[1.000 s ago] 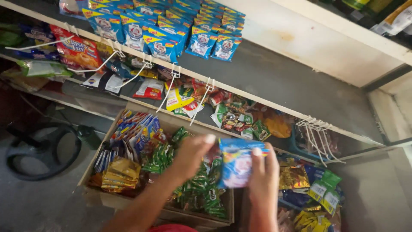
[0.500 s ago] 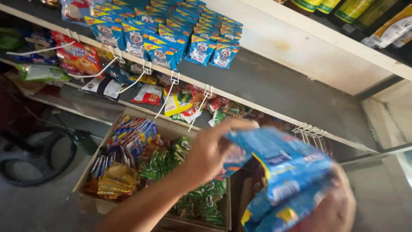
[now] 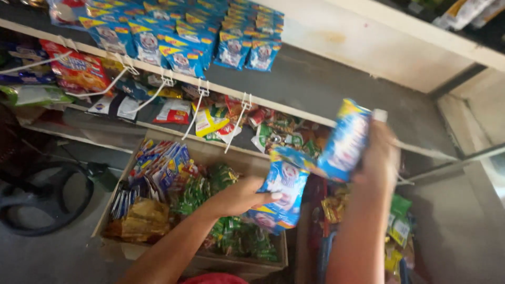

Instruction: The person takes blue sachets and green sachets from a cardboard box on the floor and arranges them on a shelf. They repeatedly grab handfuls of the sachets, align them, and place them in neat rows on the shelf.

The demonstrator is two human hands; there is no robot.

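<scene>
Hanging from white pegs along the shelf edge [image 3: 294, 108], rows of blue snack packets [image 3: 184, 50] fill the upper left, and red and orange bags [image 3: 73, 68] sit on the level just under them. Below that shelf edge stands an open cardboard box [image 3: 210, 155] packed in columns: blue and multicoloured sachets [image 3: 158, 168] at its left side, brown-gold packets [image 3: 139, 218] at its near left corner, green packets [image 3: 236, 236] through its middle and right.

A second ago both hands were low over the box, closed together round one blue bundle. Half a second ago the bundle had come up toward the camera. Now the hands have parted. The left hand [image 3: 247, 194] hangs over the box's right half, fingers curled round a strip of blue packets [image 3: 281, 194] that droops toward the green ones. The right hand [image 3: 381, 158] has risen up and to the right of the box, almost level with the shelf edge, and is clamped round a single blue packet [image 3: 344, 142] held upright; motion blur hides exactly how its fingers lie. So the bundle looks split in two, one piece lifted out toward the pegs and the remainder kept low over the box.

Right of the box, more green and yellow packets [image 3: 397, 231] are heaped, partly hidden behind the right forearm.
</scene>
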